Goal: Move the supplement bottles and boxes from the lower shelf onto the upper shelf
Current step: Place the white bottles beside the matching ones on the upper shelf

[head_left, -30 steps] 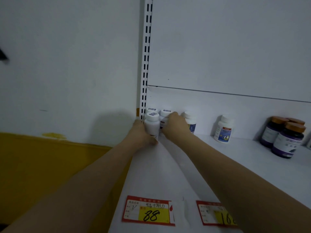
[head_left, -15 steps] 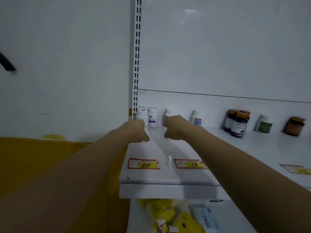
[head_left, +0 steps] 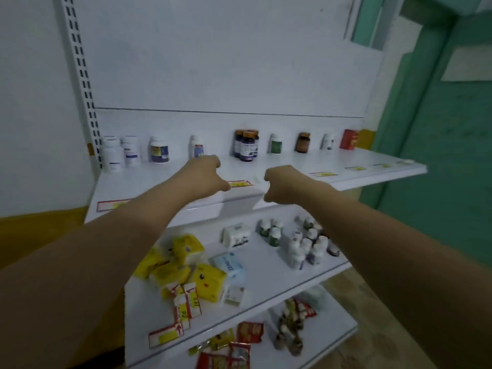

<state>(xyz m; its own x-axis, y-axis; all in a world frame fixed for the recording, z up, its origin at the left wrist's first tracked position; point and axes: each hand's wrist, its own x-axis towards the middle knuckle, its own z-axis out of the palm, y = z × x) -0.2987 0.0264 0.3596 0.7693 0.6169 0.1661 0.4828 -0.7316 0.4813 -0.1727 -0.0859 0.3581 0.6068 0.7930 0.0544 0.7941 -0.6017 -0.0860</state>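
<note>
Plainly, both hands are empty: the left hand [head_left: 205, 173] and the right hand [head_left: 285, 185] hover side by side over the front edge of the upper shelf [head_left: 332, 162], fingers loosely curled downward and closed on nothing. What is left to move sits on the lower shelf [head_left: 261, 283]: a tight cluster of white bottles [head_left: 306, 249] towards the right, a few green-labelled bottles [head_left: 271, 231] just behind and left of them, and a white box [head_left: 236, 235] further left, beside a heap of yellow packs [head_left: 186, 249]. The step in hand looks like the reach down for the next load. To do it well, I would drop the right hand to the white cluster and take an outer bottle first, gripping low on the body, since the bottles stand touching and a pull from the middle could topple its neighbours. The left hand is better placed for the white box. On the upper shelf, a row of bottles [head_left: 117, 154] and a red box [head_left: 349, 139] already lines the back wall, so new items should go into the gaps or in front, set upright and well back from the price tags [head_left: 239, 183] at the lip.
</note>
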